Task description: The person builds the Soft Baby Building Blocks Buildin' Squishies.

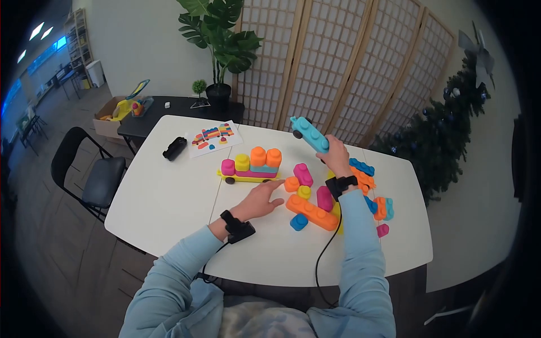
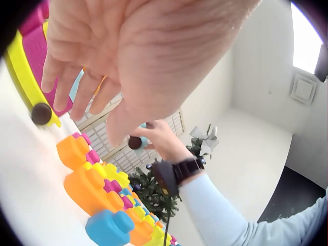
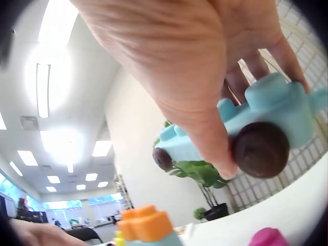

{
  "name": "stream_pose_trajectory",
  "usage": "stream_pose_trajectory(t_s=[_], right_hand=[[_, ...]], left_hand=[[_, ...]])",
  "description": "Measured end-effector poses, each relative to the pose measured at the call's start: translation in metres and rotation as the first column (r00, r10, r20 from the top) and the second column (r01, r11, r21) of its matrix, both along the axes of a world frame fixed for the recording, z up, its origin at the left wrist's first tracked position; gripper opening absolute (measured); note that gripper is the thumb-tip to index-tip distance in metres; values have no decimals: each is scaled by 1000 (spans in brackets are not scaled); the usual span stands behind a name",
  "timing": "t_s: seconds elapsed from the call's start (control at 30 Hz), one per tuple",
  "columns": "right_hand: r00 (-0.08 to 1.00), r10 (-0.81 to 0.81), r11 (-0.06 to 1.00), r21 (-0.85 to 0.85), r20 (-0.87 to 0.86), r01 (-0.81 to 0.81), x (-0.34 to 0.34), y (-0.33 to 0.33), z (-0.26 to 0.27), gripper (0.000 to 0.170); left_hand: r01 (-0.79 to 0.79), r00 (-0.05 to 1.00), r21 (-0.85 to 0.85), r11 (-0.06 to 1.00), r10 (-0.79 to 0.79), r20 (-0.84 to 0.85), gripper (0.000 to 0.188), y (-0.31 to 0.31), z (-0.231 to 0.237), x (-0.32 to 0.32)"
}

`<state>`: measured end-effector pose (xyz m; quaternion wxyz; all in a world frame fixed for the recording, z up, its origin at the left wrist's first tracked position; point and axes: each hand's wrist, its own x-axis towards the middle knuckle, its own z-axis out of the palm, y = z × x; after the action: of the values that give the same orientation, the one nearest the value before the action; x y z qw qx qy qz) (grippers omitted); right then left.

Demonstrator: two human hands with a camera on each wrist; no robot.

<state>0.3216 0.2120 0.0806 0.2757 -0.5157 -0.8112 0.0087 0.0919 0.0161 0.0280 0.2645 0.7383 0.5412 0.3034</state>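
My right hand grips a light blue wheeled base by one end, raised above the back of the table; its dark wheels show in the right wrist view. My left hand holds nothing, fingers extended near the right end of a yellow wheeled base. That base bears a magenta plate, pink and yellow blocks and a light blue piece under two orange blocks. Just right of my left hand lie a small orange block, a magenta block and a long orange block.
Loose coloured blocks spread over the table's right side. At the back left lie a printed picture sheet and a black object. A dark side table, a potted plant and a folding screen stand behind.
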Motion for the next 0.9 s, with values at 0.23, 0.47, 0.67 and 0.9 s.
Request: stream_pose_trajectory(t_s=[0.23,0.47,0.67,0.9], right_hand=[[926,371,893,-248,-65,-375,22,-165,58,58],[843,507,838,-332,181,-433,8,-230,-35,58],[836,508,847,-296,206,-442,-2,-237,-71,58],[853,512,834,-301,107,-463,0,-242,-60,54]], left_hand=[[-43,990,-181,983,66,121,88,-68,7,-76],[63,986,-313,948,-11,166,106,-116,-15,-91],[21,985,-200,980,14,174,92,-123,-17,-80],[19,995,-78,997,-12,97,85,-123,-28,-66]])
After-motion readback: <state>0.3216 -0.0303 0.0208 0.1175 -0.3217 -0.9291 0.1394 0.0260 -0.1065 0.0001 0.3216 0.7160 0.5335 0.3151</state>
